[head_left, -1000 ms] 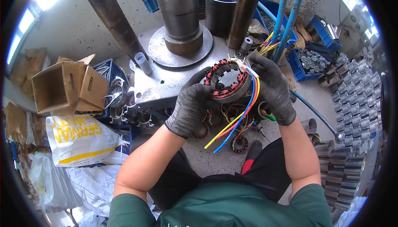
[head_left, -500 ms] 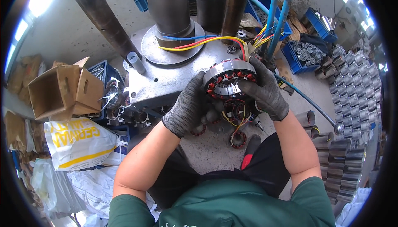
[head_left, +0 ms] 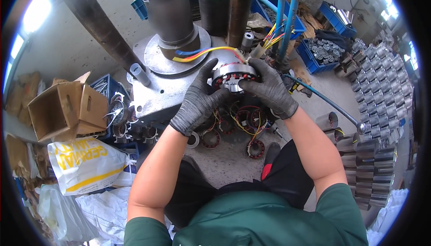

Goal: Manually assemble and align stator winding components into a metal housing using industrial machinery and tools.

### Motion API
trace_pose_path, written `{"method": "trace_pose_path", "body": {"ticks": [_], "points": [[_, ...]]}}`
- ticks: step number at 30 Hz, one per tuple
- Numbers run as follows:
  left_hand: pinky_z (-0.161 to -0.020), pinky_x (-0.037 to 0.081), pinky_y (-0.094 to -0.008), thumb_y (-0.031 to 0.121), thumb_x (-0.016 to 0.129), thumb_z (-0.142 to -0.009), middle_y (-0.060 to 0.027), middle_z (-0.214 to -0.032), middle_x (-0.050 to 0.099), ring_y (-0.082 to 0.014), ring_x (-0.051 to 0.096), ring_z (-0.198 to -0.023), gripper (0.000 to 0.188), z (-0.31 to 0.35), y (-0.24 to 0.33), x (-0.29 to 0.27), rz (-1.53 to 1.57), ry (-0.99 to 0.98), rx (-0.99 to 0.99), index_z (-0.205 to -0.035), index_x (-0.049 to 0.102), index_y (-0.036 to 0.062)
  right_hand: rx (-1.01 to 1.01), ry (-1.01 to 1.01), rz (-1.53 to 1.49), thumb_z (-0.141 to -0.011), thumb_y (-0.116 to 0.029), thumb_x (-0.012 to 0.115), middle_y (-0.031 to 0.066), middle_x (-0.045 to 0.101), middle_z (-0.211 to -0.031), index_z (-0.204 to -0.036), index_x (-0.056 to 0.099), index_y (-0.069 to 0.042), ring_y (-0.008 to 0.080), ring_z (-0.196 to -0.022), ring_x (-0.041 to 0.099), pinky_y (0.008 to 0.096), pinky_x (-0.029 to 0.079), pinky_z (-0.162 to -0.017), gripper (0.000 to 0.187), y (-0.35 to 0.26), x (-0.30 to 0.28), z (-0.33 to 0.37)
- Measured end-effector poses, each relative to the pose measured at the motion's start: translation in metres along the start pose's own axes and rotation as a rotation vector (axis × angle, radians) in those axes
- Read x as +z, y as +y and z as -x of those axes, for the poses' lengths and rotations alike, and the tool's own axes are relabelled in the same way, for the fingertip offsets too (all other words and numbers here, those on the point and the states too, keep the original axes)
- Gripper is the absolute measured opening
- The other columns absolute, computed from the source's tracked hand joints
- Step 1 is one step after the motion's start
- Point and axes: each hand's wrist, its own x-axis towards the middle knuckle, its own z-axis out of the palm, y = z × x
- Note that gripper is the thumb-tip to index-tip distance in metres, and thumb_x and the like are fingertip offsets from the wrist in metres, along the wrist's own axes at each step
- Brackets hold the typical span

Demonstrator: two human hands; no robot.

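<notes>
Head: cupped hands (head_left: 197, 100) (head_left: 271, 91) around ring (head_left: 234, 69)

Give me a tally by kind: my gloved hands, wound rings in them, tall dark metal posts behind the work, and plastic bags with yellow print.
Gloved hands: 2
Held wound ring: 1
Dark metal posts: 2
Yellow-printed bag: 1
Total: 6
</notes>
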Motion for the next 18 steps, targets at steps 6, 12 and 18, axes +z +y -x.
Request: {"method": "trace_pose_path", "body": {"ticks": [6, 12, 18], "points": [[-0.094, 0.055, -0.0344, 0.003, 0.076, -0.089, -0.0152, -0.120, 0.066, -0.0190, 0.063, -0.108, 0.053, -0.005, -0.001, 0.005, -0.303, 0.016, -0.035, -0.137, 0.051, -0.0003, -0.051, -0.016, 0.116, -0.081, -0.022, 0.086, 0.0191, 0.066, -0.131, -0.144, 0.054, 0.002, 0.0276, -0.120, 0.066, 0.0401, 0.052, -0.105, 0.075, 0.000, -0.008, -0.004], [-0.095, 0.053, -0.0334, 0.003, 0.077, -0.085, -0.0153, -0.116, 0.069, -0.0208, 0.065, -0.106, 0.055, -0.016, -0.019, -0.011, -0.601, 0.160, 0.054, -0.135, 0.055, 0.0009, 0.063, -0.145, 0.281, -0.089, -0.027, 0.078, 0.0184, 0.074, -0.115, -0.128, 0.067, 0.001, 0.0285, -0.108, 0.072, 0.0391, 0.055, -0.099, 0.049, 0.041, -0.044, 0.001], [-0.103, 0.052, -0.0397, 0.011, 0.076, -0.088, -0.0248, -0.126, 0.068, -0.0333, 0.069, -0.117, 0.063, -0.028, -0.030, -0.030, -0.617, 0.203, 0.056, -0.145, 0.052, 0.0021, 0.360, -0.362, 0.657, -0.087, -0.031, 0.064, 0.0210, 0.074, -0.106, -0.113, 0.073, -0.003, 0.0335, -0.103, 0.072, 0.0429, 0.057, -0.089, 0.039, 0.106, -0.082, 0.011]]}}
